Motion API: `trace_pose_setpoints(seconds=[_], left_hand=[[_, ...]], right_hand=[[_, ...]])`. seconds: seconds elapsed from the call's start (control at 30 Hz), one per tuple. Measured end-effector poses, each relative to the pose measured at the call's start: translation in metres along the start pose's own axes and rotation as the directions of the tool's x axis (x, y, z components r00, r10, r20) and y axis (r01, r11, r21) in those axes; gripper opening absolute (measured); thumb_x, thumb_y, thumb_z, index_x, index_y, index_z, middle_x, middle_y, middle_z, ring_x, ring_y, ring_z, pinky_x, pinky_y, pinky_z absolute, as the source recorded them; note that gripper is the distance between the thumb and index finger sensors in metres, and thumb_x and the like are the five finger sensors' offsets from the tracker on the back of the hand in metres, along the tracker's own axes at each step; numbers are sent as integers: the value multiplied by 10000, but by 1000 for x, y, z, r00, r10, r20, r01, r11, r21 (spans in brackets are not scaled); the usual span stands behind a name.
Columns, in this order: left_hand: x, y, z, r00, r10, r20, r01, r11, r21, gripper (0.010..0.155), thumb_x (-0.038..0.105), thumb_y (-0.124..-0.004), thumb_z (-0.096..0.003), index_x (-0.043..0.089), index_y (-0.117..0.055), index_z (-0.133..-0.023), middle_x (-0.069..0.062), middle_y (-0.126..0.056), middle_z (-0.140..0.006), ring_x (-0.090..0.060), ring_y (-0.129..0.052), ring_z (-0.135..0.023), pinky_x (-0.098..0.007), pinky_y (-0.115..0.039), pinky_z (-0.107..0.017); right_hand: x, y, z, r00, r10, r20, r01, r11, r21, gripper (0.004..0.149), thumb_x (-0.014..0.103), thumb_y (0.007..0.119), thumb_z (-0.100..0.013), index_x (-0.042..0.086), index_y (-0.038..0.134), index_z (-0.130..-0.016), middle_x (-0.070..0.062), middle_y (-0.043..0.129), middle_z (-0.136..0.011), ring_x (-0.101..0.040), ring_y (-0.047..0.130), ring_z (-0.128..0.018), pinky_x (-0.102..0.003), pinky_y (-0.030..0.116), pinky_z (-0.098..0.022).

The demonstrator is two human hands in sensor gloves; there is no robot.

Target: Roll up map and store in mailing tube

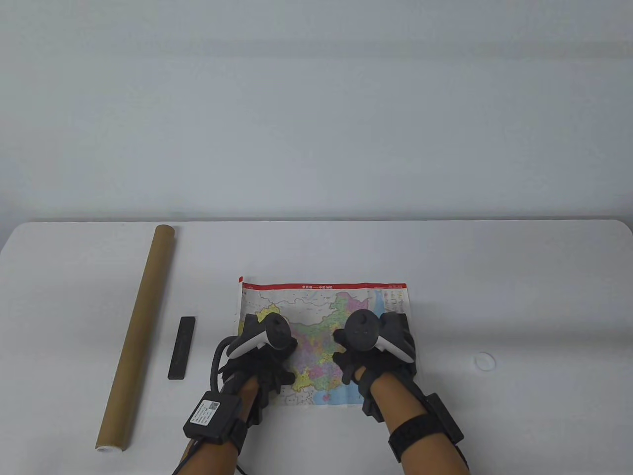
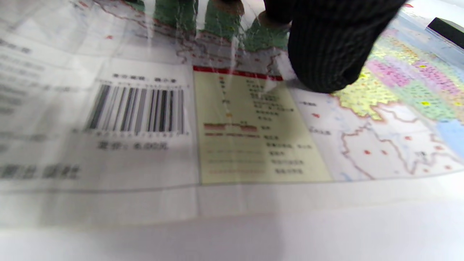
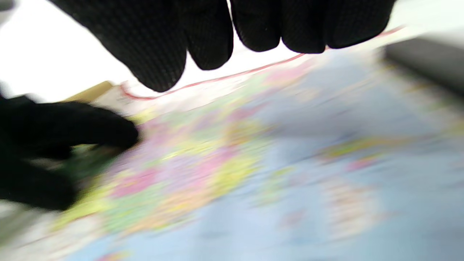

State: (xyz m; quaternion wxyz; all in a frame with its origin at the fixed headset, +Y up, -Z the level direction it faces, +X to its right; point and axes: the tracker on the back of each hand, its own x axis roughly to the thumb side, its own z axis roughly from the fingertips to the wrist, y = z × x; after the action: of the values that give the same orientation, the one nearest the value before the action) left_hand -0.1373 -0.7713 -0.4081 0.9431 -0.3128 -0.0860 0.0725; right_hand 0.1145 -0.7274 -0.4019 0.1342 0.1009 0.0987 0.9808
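Both hands, left hand (image 1: 262,354) and right hand (image 1: 376,354), are lying on the map (image 1: 321,316), finger state unclear, with the mailing tube (image 1: 137,336) and a black bar (image 1: 181,347) lying to the left.

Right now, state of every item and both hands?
map: unrolled, flat on the table, both hands on it
tube: lying on its side left of the map, untouched
black bar: flat between tube and map
left hand: resting on map
right hand: resting on map
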Motion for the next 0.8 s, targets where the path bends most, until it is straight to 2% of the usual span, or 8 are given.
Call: trace_pose_setpoints(seconds=[0.1, 0.2, 0.27, 0.4, 0.5, 0.6, 0.7, 0.8], left_hand=[[0, 0, 0, 1000, -1, -2, 1, 1000, 1, 736, 560, -845, -424, 490, -452, -1042, 73, -279, -1169, -339, -297, -1120, -583, -432, -792], [0, 0, 0, 1000, -4, -3, 4, 1000, 0, 735, 553, -845, -426, 486, -452, -1044, 67, -279, -1169, -344, -297, -1119, -587, -435, -791], [1, 0, 0, 1000, -7, -3, 7, 1000, 0, 734, 553, -842, -427, 488, -449, -1043, 68, -278, -1169, -345, -297, -1119, -586, -435, -792], [1, -1, 0, 1000, -7, -2, 7, 1000, 0, 733, 553, -839, -429, 486, -445, -1044, 65, -275, -1169, -345, -295, -1119, -586, -432, -792], [1, -1, -1, 1000, -8, -1, 8, 1000, -2, 735, 550, -836, -430, 483, -440, -1046, 62, -270, -1169, -349, -291, -1119, -590, -428, -792], [1, -2, 0, 1000, -7, 0, 7, 1000, -2, 735, 551, -833, -431, 484, -437, -1047, 62, -267, -1170, -347, -289, -1120, -589, -426, -793], [1, -2, 0, 1000, -10, -2, 10, 1000, -6, 736, 550, -831, -432, 484, -433, -1047, 63, -263, -1169, -348, -284, -1120, -589, -425, -793], [2, -2, 0, 1000, -11, -3, 10, 1000, -11, 735, 549, -829, -434, 485, -428, -1048, 62, -258, -1169, -351, -280, -1120, -590, -422, -794]], right_hand=[[-38, -2, 1, 984, 104, -144, -102, 995, 22, 732, 381, 853, -524, 25, 562, -1095, -360, 472, -1068, -605, 666, -881, -634, 661, -557], [-62, 10, 1, 957, 127, -259, -92, 986, 140, 791, 421, 817, -546, -5, 458, -1109, -402, 480, -1038, -624, 697, -835, -627, 676, -535], [-64, 19, 1, 957, 96, -275, -63, 990, 125, 774, 399, 813, -550, -4, 455, -1105, -396, 507, -1028, -625, 680, -804, -617, 679, -521], [-51, 23, -2, 911, 314, -269, -294, 949, 113, 671, 324, 782, -553, 7, 517, -1081, -345, 672, -953, -513, 873, -664, -509, 819, -438], [-50, 24, -3, 903, 310, -298, -300, 951, 79, 657, 270, 814, -532, 14, 542, -1071, -343, 702, -920, -498, 913, -600, -472, 861, -405], [-59, 18, -2, 922, 231, -311, -228, 973, 47, 657, 268, 841, -522, 41, 565, -1073, -330, 708, -912, -478, 923, -585, -461, 879, -382], [-73, 2, 3, 930, 135, -341, -144, 990, -1, 644, 252, 843, -524, 51, 577, -1075, -326, 704, -923, -484, 904, -617, -484, 872, -388], [-88, -13, 8, 910, 160, -383, -172, 985, 2, 647, 260, 834, -533, 65, 559, -1086, -314, 686, -941, -474, 892, -639, -480, 868, -396]])
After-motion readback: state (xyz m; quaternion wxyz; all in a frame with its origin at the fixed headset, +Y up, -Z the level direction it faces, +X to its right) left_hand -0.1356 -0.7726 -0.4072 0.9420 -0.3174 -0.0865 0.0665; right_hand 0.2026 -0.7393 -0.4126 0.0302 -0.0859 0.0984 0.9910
